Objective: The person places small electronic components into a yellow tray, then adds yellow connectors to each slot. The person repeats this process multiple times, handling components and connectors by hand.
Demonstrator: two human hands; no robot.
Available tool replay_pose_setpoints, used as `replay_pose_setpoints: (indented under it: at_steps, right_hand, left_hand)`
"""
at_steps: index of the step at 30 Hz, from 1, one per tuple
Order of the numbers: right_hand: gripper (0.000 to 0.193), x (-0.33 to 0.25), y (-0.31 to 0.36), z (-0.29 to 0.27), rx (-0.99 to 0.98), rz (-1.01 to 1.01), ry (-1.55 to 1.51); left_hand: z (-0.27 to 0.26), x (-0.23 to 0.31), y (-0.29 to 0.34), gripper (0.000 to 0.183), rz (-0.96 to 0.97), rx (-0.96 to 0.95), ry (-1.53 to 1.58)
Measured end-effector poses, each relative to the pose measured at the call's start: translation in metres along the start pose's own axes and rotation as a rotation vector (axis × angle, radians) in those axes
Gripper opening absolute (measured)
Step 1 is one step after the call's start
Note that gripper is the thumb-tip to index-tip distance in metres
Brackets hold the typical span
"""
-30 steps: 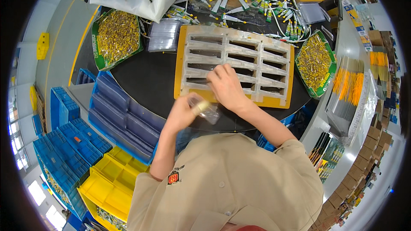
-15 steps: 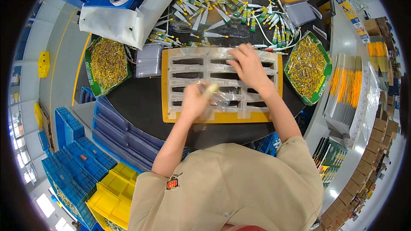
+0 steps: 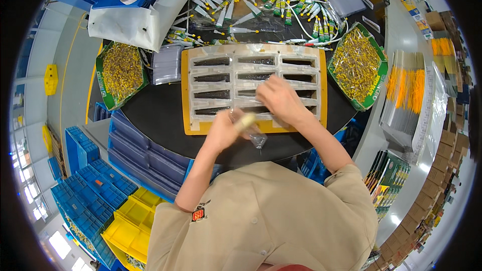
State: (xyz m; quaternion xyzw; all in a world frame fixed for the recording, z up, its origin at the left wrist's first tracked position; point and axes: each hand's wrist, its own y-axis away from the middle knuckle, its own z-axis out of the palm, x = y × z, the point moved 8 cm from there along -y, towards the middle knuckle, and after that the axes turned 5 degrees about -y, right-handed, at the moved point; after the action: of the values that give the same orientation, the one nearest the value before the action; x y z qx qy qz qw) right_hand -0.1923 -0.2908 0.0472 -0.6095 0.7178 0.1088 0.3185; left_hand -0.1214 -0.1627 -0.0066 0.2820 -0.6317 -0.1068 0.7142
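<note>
My left hand (image 3: pixel 224 129) is closed round several thin clear plastic pieces (image 3: pixel 258 140) at the near edge of a yellow board. A pale yellow cover sits on one of its digits. The board carries a white taped frame (image 3: pixel 234 83) with rows of long, tapered slots, dark inside. Over the middle of this frame, my right hand (image 3: pixel 279 99) is bent with its fingers pinched together and pointing down at a slot. Motion blurs the fingertips, and whatever they hold is hidden.
Small green and white tubes with yellow caps (image 3: pixel 236 0) lie heaped beyond the board. Green boxes of yellow-capped bits flank it, one left (image 3: pixel 122 73), one right (image 3: pixel 357 65). Stacked clear plastic sheets (image 3: pixel 167 64) stand beside the left box. Blue crates (image 3: pixel 93 190) are at lower left.
My right hand has come nearer from the far slots to the middle ones, its fingers drawn together. The left hand, still holding the clear plastic, has dropped slightly toward me.
</note>
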Motion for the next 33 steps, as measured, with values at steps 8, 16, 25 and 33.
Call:
replay_pose_setpoints:
  at_steps: [8, 16, 25, 33]
  right_hand:
    - [0.025, -0.019, 0.03, 0.013, -0.036, 0.03, -0.205]
    - [0.024, 0.02, 0.035, -0.031, 0.043, 0.146, -0.474]
    - [0.023, 0.085, 0.03, -0.08, 0.084, 0.273, -0.251]
    - [0.044, 0.094, 0.046, -0.076, 0.014, 0.475, 0.336]
  left_hand:
    - [0.006, -0.019, 0.019, 0.027, -0.032, 0.092, 0.034]
    - [0.009, 0.051, -0.025, 0.028, 0.172, 0.258, -0.108]
    - [0.054, 0.074, -0.078, 0.014, 0.468, 0.154, 0.182]
    - [-0.11, 0.087, 0.017, 0.03, 0.625, 0.892, -0.896]
